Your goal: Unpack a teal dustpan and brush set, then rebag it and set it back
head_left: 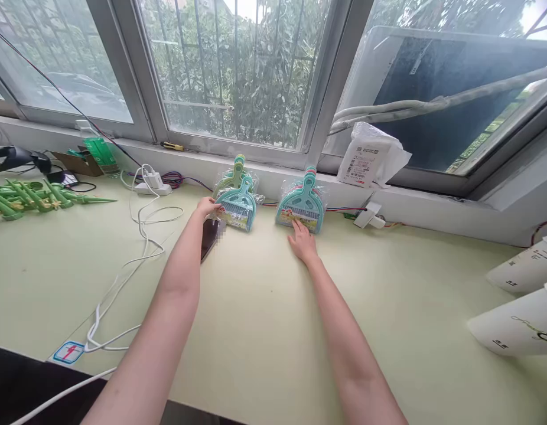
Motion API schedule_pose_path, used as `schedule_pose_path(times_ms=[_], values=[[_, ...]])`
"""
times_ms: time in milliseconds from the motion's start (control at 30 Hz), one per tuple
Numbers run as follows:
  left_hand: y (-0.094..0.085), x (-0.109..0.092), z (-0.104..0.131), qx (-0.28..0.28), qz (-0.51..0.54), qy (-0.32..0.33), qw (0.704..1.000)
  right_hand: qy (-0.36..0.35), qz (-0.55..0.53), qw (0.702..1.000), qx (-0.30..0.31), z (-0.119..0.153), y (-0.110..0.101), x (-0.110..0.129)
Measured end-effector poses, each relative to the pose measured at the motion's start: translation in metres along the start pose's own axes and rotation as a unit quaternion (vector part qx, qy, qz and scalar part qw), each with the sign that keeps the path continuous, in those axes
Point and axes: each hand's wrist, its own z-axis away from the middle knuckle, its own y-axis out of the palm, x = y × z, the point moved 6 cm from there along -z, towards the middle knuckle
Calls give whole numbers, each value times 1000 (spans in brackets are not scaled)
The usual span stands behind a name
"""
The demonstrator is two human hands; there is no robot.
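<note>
Your left hand (208, 207) pinches the left edge of the bagged teal dustpan-and-brush set (238, 203) leaning against the window ledge at the worktop's (264, 307) far edge, fingers closed on the wrapper, with a dark phone (209, 237) lying just beside the wrist. Your right hand (302, 242) lies flat on the worktop, fingers spread and gripping nothing, fingertips touching the lower edge of the second bagged dustpan stack (300, 204) just to the right. White cables (138, 248) trail over the left side, green plastic stakes (32, 198) sit at the far left corner, white rolls (519, 295) at the right edge.
</note>
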Motion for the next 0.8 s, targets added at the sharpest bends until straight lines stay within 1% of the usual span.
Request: schedule_pose_path(times_ms=[67, 200, 267, 333, 400, 467, 567, 633, 667, 733, 800], values=[[6, 1, -2, 23, 66, -5, 998, 2, 5, 1000, 0, -10, 2, -4], [13, -5, 0, 85, 128, -4, 988, -4, -8, 1000, 9, -23, 6, -13], [11, -14, 5, 105, 189, 6, 976, -3, -12, 1000, 3, -28, 7, -17], [2, -25, 13, 103, 264, 15, 959, -7, -15, 1000, -11, -32, 7, -19], [-8, -38, 25, 108, 340, 25, 934, -15, -19, 999, -33, -33, 6, -21], [-15, -53, 41, 139, 418, 45, 897, -21, -20, 997, -67, -33, 5, -24], [-14, -71, 74, 195, 502, 57, 841, -23, -20, 995, -99, -31, 5, -28], [-5, -79, 99, 216, 535, 65, 814, -18, -20, 995, -94, -31, 6, -29], [3, -79, 112, 215, 545, 58, 808, -11, -17, 996, -88, -31, 6, -28], [23, -74, 140, 216, 550, 33, 806, 6, -6, 996, -84, -30, 3, -26], [47, -65, 170, 239, 538, 7, 808, 14, 1, 996, -93, -29, -3, -22]])
